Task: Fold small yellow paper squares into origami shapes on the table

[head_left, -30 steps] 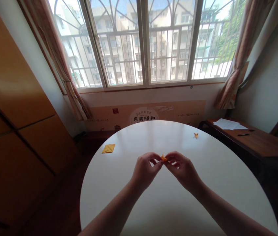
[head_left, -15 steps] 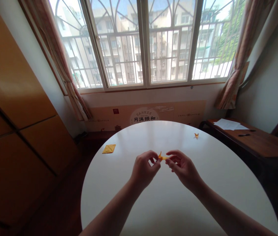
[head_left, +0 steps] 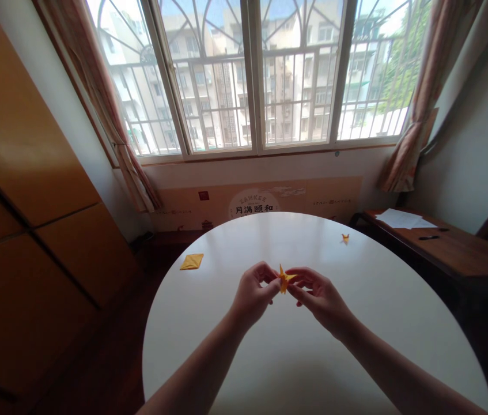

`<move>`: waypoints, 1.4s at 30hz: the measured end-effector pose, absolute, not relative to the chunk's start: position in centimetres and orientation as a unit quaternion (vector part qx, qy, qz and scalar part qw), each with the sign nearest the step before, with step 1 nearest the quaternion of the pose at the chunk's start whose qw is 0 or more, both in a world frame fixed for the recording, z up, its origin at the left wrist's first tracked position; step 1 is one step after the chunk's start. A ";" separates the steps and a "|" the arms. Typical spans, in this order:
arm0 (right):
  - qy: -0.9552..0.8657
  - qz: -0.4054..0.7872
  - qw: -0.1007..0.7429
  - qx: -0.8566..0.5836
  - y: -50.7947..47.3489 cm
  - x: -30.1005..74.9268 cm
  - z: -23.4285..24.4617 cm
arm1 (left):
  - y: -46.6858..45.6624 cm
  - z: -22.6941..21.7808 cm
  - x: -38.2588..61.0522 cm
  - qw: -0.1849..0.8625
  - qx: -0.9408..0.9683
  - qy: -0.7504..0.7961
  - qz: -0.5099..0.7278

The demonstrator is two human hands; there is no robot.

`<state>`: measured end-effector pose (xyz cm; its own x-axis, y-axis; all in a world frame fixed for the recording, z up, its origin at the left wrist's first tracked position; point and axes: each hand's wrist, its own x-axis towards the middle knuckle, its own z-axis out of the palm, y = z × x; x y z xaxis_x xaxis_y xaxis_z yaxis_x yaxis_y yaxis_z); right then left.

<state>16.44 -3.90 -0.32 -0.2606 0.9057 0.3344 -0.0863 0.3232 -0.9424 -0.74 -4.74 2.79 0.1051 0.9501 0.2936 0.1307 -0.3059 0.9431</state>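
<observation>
A small yellow paper crane (head_left: 285, 281) is held above the middle of the white round table (head_left: 244, 357), its pointed tips sticking up and to the right. From the left, my left hand (head_left: 256, 289) pinches it between thumb and bent fingers. My right hand (head_left: 316, 291) grips its right side with fingertips and thumb, the other fingers curled loosely. Farther back on the table's right stands another little yellow paper crane (head_left: 345, 238). On the left lies a flat stack of yellow square paper (head_left: 192, 261).
A low wooden bench (head_left: 451, 248) to the right carries white paper sheets (head_left: 404, 219) and a dark slim object (head_left: 428, 237). A wooden cabinet (head_left: 31, 173) stands at left. Behind the table are a printed panel (head_left: 174, 199) and a barred window (head_left: 295, 98).
The paper crane has turned between my fingers and more of its points show. My right hand has closed in on it, moving slightly left. The other crane and the paper stack stay put.
</observation>
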 end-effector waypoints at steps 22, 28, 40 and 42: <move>-0.545 0.583 0.514 -0.314 -4.1 16.2 0.0 | -4.7 2.8 -0.8 0.645 0.452 0.381 0.484; -0.543 0.565 0.526 -0.331 -4.0 16.3 0.2 | -4.4 2.6 -0.9 0.676 0.425 0.370 0.474; -0.614 0.497 0.532 -0.305 -4.0 16.7 -0.2 | -4.7 3.4 -0.9 0.665 0.420 0.400 0.471; -0.615 0.500 0.528 -0.304 -4.0 16.6 -0.1 | -4.7 3.4 -1.0 0.647 0.432 0.403 0.482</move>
